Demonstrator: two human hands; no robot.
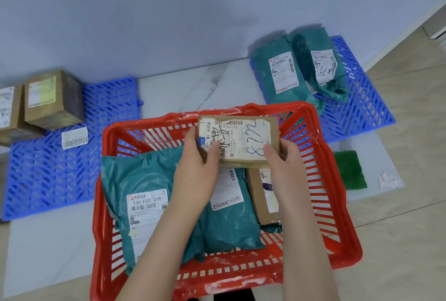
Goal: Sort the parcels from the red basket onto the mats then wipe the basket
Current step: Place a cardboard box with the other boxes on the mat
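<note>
We hold a box [237, 141] above the basket [347, 250], our left hand [200, 168] and right hand [284, 163] each grasping one end. Under the box, green bags [144, 180] lie inside the basket.

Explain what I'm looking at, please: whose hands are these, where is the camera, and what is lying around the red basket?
There is no machine here. A person works with bare hands, and the single picture comes from a camera worn on their head, looking forward and down. The left hand and right hand together grip a small cardboard box, held above the far end of the red basket. Inside the basket lie teal mailer bags and another cardboard box. On the left blue mat stand brown boxes. On the right blue mat lie two more teal bags. A green cloth lies to the right of the basket.
</note>
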